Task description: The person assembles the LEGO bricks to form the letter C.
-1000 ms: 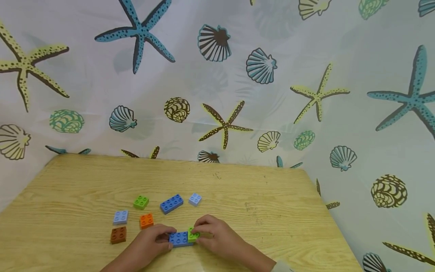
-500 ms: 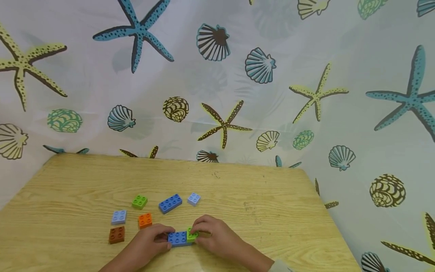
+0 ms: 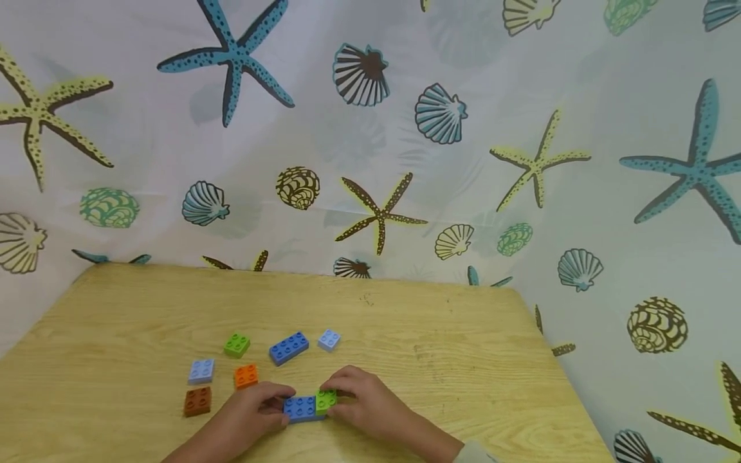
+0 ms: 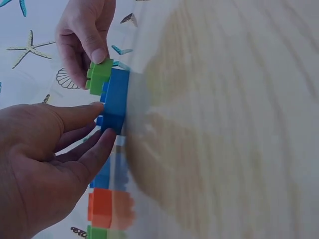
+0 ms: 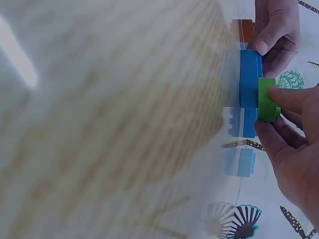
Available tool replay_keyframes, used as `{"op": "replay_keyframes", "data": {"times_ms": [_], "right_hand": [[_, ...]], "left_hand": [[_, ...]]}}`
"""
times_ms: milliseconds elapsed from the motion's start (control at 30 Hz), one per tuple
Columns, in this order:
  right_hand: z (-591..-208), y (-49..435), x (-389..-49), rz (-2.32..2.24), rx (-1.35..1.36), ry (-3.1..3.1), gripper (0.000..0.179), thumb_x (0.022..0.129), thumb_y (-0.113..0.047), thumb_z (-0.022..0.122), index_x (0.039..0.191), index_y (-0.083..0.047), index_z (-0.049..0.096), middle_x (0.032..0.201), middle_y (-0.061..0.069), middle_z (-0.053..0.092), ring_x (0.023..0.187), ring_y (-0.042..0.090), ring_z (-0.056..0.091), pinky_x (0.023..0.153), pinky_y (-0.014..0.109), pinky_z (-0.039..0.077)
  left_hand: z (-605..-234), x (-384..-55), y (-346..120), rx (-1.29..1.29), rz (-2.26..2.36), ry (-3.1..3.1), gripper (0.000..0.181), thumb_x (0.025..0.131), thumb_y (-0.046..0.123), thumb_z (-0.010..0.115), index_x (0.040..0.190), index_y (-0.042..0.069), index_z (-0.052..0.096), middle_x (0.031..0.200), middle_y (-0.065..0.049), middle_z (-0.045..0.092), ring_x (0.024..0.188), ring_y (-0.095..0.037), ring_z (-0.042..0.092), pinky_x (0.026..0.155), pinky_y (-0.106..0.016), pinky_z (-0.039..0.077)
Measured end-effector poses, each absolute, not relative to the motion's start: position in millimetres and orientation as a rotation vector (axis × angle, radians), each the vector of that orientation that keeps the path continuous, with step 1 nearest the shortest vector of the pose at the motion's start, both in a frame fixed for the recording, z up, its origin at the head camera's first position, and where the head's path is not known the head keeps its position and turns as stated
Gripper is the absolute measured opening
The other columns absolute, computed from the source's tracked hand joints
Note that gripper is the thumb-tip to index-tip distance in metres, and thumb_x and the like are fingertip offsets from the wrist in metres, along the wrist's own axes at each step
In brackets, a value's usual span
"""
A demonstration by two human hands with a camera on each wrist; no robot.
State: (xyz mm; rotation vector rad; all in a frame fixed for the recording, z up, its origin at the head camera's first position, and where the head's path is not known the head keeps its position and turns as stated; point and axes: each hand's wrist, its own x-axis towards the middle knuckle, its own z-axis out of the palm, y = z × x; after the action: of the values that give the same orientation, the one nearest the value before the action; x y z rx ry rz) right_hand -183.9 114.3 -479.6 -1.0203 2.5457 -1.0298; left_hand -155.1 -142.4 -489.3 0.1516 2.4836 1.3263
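From the head view, the blue long brick (image 3: 299, 408) lies flat on the wooden table (image 3: 440, 360), near the table's front edge; the left hand (image 3: 255, 411) pinches its left end between thumb and fingers, while the right hand (image 3: 365, 405) pinches the green small brick (image 3: 326, 400), which sits on top of the long brick's right end; behind the long brick, toward the table's back edge, lie a second blue long brick (image 3: 288, 347), a pale blue brick (image 3: 329, 339) and a green brick (image 3: 237, 344); left of it lie an orange brick (image 3: 246, 376), another pale blue brick (image 3: 201, 370) and a brown brick (image 3: 197, 400); right of the long brick the tabletop runs bare to its right edge, and a wide bare stretch lies behind the loose bricks up to the shell-print curtain (image 3: 521, 128).

From the left wrist view, the left hand (image 4: 50, 164) has thumb and forefinger narrowly closed on the end of the blue long brick (image 4: 115, 99); the green small brick (image 4: 98, 75) sits at its far end, gripped by the right hand (image 4: 84, 35).

From the right wrist view, the right hand (image 5: 294, 149) holds the green small brick (image 5: 266, 99) between thumb and fingers, pressed against the blue long brick (image 5: 249, 79); the left hand (image 5: 276, 30) grips the long brick's far end; the table (image 5: 124, 124) is blurred here.
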Motion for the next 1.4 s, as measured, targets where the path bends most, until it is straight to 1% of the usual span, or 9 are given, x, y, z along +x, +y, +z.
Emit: {"op": "replay_keyframes", "data": {"times_ms": [167, 433, 567, 667, 733, 800, 900, 1033, 1400], "right_hand": [[-481.3, 113.1, -184.9, -1.057, -0.976, 2.509, 0.031, 0.096, -0.022, 0.072, 0.127, -0.02, 0.07, 0.126, -0.008, 0.062, 0.119, 0.003, 0.056, 0.102, 0.023, 0.049], [-478.0, 113.5, -184.6, -1.067, -0.929, 2.488, 0.032, 0.095, -0.022, 0.072, 0.127, -0.021, 0.07, 0.127, -0.009, 0.061, 0.121, 0.003, 0.055, 0.103, 0.023, 0.048], [-476.7, 114.5, -184.5, -1.069, -0.923, 2.484, 0.032, 0.096, -0.023, 0.072, 0.128, -0.021, 0.069, 0.127, -0.01, 0.061, 0.12, 0.002, 0.055, 0.102, 0.022, 0.049], [-476.8, 114.9, -184.7, -1.072, -0.927, 2.48, 0.032, 0.096, -0.023, 0.072, 0.128, -0.021, 0.069, 0.127, -0.01, 0.061, 0.12, 0.002, 0.055, 0.101, 0.022, 0.049], [-477.4, 114.7, -185.1, -1.08, -0.924, 2.472, 0.033, 0.096, -0.023, 0.072, 0.128, -0.021, 0.069, 0.127, -0.01, 0.061, 0.12, 0.002, 0.055, 0.101, 0.021, 0.049], [-478.3, 114.4, -185.6, -1.086, -0.922, 2.466, 0.033, 0.096, -0.023, 0.072, 0.128, -0.021, 0.069, 0.128, -0.01, 0.06, 0.12, 0.001, 0.055, 0.1, 0.021, 0.049], [-479.7, 114.1, -186.2, -1.094, -0.924, 2.46, 0.033, 0.096, -0.023, 0.072, 0.129, -0.021, 0.069, 0.127, -0.011, 0.06, 0.119, 0.001, 0.054, 0.1, 0.02, 0.049], [-481.3, 114.0, -186.4, -1.102, -0.937, 2.457, 0.033, 0.095, -0.023, 0.072, 0.128, -0.021, 0.069, 0.127, -0.011, 0.06, 0.119, 0.0, 0.055, 0.099, 0.02, 0.05], [-479.0, 114.5, -184.8, -1.129, -0.925, 2.439, 0.032, 0.095, -0.02, 0.073, 0.127, -0.019, 0.069, 0.126, -0.008, 0.061, 0.116, 0.0, 0.056, 0.097, 0.019, 0.051]], "left_hand": [[-478.9, -153.3, -150.8, 0.02, 1.294, 2.516, 0.034, 0.088, 0.011, 0.077, 0.122, 0.014, 0.071, 0.119, -0.001, 0.069, 0.101, -0.016, 0.064, 0.087, -0.04, 0.058], [-467.1, -150.4, -191.4, 0.005, 1.303, 2.508, 0.045, 0.093, 0.021, 0.073, 0.134, 0.005, 0.063, 0.127, -0.01, 0.064, 0.107, -0.021, 0.063, 0.088, -0.04, 0.058], [-465.2, -148.0, -211.0, -0.003, 1.237, 2.575, 0.046, 0.094, 0.025, 0.071, 0.136, 0.006, 0.062, 0.126, -0.009, 0.064, 0.106, -0.02, 0.062, 0.086, -0.039, 0.058], [-466.1, -145.1, -225.2, 0.015, 1.227, 2.612, 0.046, 0.095, 0.023, 0.07, 0.137, 0.007, 0.06, 0.119, -0.006, 0.065, 0.102, -0.018, 0.061, 0.082, -0.034, 0.057], [-467.5, -143.1, -234.9, 0.037, 1.233, 2.637, 0.047, 0.096, 0.024, 0.069, 0.138, 0.007, 0.059, 0.121, -0.007, 0.065, 0.103, -0.019, 0.061, 0.081, -0.032, 0.057], [-468.7, -142.2, -243.9, 0.05, 1.237, 2.647, 0.047, 0.097, 0.027, 0.068, 0.138, 0.006, 0.059, 0.124, -0.01, 0.065, 0.106, -0.022, 0.062, 0.082, -0.034, 0.057], [-469.6, -143.7, -255.1, 0.029, 1.227, 2.631, 0.047, 0.098, 0.034, 0.066, 0.137, 0.009, 0.06, 0.137, -0.016, 0.059, 0.117, -0.031, 0.061, 0.089, -0.043, 0.058], [-471.9, -146.8, -265.5, 0.016, 1.199, 2.605, 0.045, 0.1, 0.038, 0.063, 0.135, 0.01, 0.062, 0.142, -0.021, 0.055, 0.121, -0.038, 0.058, 0.091, -0.048, 0.056], [-485.4, -152.7, -271.4, 0.103, 1.09, 2.694, 0.043, 0.09, 0.026, 0.076, 0.126, 0.005, 0.068, 0.128, -0.021, 0.064, 0.108, -0.027, 0.064, 0.086, -0.044, 0.057]]}}
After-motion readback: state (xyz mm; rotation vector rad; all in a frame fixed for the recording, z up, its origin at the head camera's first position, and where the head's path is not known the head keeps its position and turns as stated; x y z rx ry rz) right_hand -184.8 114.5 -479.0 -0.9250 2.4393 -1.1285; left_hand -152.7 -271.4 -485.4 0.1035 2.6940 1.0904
